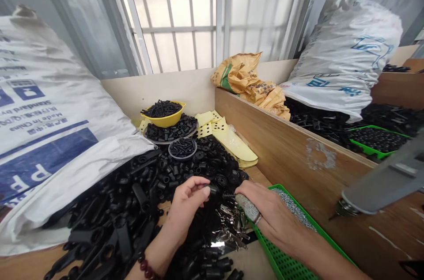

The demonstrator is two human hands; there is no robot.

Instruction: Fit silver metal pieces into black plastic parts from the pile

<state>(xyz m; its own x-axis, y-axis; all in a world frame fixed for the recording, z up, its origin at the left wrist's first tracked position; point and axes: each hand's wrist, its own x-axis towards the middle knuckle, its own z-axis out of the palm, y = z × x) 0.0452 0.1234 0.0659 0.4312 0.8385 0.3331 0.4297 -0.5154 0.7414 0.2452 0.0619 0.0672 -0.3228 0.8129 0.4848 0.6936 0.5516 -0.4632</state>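
Observation:
My left hand (188, 202) pinches a short black plastic cylinder (212, 189) between thumb and fingertips, over the heap of black parts. Just to its right, my right hand (270, 209) is closed, and a thin dark ridged piece (228, 195) sticks out of its fingertips toward the cylinder. A worn grey wrap (247, 208) covers one digit of that hand. Below both hands lie shiny metal pieces (228, 225). Under my right forearm is a green basket (265, 244) holding many small silvery parts (294, 207).
Black plastic handles (124, 236) spill from a white sack (59, 130) at left. Farther back stand a yellow bowl (165, 119), a clear round tub (182, 156) and yellow cards (235, 143). A wooden divider (291, 143) and a grey power tool (380, 183) bound the right side.

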